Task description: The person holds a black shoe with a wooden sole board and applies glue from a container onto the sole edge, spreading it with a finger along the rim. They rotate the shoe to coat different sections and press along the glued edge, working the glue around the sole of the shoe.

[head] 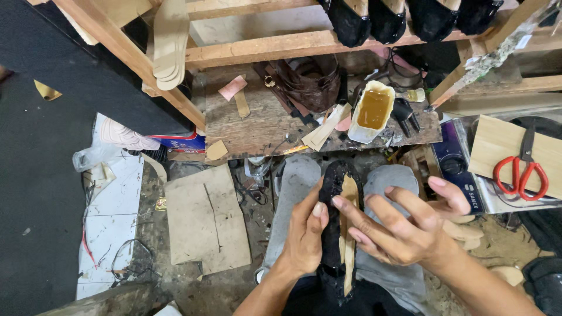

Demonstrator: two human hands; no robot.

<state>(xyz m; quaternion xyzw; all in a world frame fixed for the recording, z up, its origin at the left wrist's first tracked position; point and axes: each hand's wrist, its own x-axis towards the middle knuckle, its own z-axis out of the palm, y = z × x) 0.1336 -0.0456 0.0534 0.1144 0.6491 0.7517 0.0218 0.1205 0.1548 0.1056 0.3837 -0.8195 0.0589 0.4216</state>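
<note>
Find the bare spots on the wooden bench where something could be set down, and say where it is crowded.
The bench is bare in its left middle, between the tan strip and the card scrap. Its right half is crowded: glue tub, brown straps, paper strips. On the floor, the cardboard sheet lies bare.

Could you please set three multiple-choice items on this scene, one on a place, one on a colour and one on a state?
1. Where do the scissors lie?
A. on a pale board at the right
B. on the floor at the left
C. in the glue tub

2. What colour are the scissor handles?
A. blue
B. red
C. green

3. What does the left hand do?
A. hangs free
B. holds the scissors
C. holds the black shoe

Answers: 1 A, they rest on the board; 2 B, the loops are red; 3 C, its fingers wrap the shoe's edge.
</note>
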